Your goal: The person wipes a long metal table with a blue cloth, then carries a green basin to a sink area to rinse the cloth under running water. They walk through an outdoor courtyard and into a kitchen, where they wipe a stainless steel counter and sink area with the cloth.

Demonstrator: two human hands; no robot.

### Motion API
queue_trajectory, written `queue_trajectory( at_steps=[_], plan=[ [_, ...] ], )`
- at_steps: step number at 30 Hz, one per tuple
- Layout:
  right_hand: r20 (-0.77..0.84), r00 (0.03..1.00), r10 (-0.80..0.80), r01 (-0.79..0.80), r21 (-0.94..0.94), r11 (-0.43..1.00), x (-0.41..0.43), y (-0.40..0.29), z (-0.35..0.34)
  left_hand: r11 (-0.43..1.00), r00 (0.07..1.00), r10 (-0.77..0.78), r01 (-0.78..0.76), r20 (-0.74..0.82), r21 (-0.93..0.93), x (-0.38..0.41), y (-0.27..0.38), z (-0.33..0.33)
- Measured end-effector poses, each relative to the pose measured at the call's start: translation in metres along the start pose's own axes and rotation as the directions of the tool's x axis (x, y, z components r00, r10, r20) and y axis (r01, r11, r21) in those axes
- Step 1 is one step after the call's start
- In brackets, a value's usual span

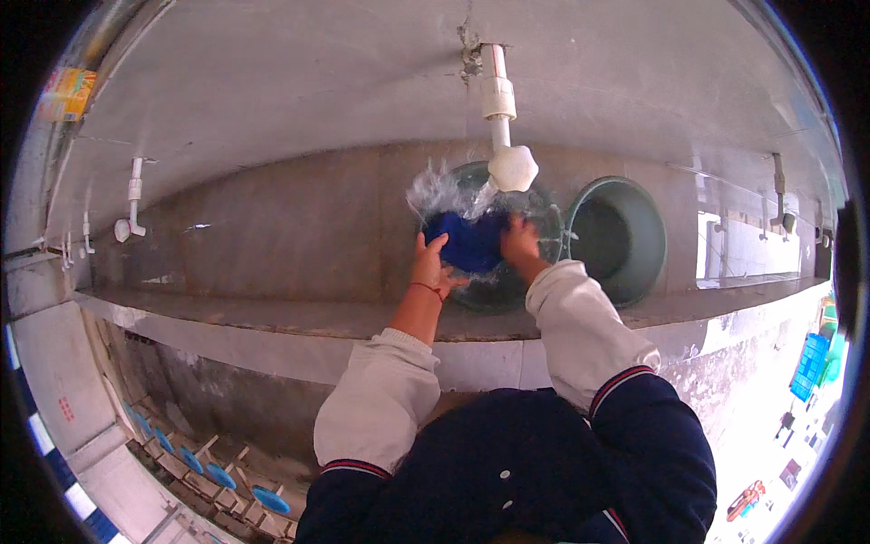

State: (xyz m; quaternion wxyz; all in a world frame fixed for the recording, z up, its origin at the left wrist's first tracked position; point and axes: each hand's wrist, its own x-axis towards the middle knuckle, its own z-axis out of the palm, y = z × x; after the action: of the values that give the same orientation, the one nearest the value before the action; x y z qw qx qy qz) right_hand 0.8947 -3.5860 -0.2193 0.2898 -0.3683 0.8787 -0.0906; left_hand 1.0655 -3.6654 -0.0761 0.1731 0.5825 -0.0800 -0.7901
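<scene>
Water pours from a white plastic tap [513, 168] onto a dark blue item [469, 241], perhaps cloth or a shallow vessel; blur hides which. Spray flies up on its far left side. My left hand [429, 262] grips the item's left edge, thumb on top and lower fingers spread beneath. At the right edge my right hand [522, 243] holds on, blurred by motion. Both hands are over a round green basin [503, 299] standing under the tap, its far part hidden by the spray and the item.
A second green basin [649, 245] touches the first on the right. Both stand in a long trough [292, 231] with a raised front ledge [272, 316]. More taps [136, 217] line the wall. Blue-seated stools [221, 476] stand low at left; a blue crate [810, 367] lies far right.
</scene>
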Motion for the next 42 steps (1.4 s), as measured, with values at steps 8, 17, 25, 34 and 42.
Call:
queue_trajectory(
  at_steps=[8, 17, 25, 34, 42],
  plan=[
    [0.437, 0.882, -0.178, 0.139, 0.119, 0.983, -0.033, -0.057, -0.095, 0.990, 0.987, -0.131, 0.136, -0.097, 0.045, -0.003, -0.010, 0.034],
    [0.122, 0.844, -0.522, 0.322, 0.663, 0.675, -0.106, -0.143, -0.137, 0.920, 0.771, 0.062, 0.202, 0.634, -0.335, 0.057, -0.030, -0.004],
    [0.035, 0.997, -0.066, 0.063, 0.083, 0.995, 0.006, -0.022, -0.063, 0.999, 0.990, -0.008, 0.016, 0.141, -0.051, -0.016, 0.013, 0.005],
    [0.278, 0.846, -0.455, 0.363, 0.323, 0.874, -0.079, -0.084, -0.133, 0.972, 0.923, -0.209, 0.234, 0.323, -0.039, -0.019, -0.013, 0.026],
    [0.008, 0.748, -0.663, 0.477, 0.689, 0.546, -0.155, -0.098, -0.247, 0.986, 0.820, 0.079, 0.020, 0.567, -0.166, -0.027, 0.003, 0.020]
  ],
)
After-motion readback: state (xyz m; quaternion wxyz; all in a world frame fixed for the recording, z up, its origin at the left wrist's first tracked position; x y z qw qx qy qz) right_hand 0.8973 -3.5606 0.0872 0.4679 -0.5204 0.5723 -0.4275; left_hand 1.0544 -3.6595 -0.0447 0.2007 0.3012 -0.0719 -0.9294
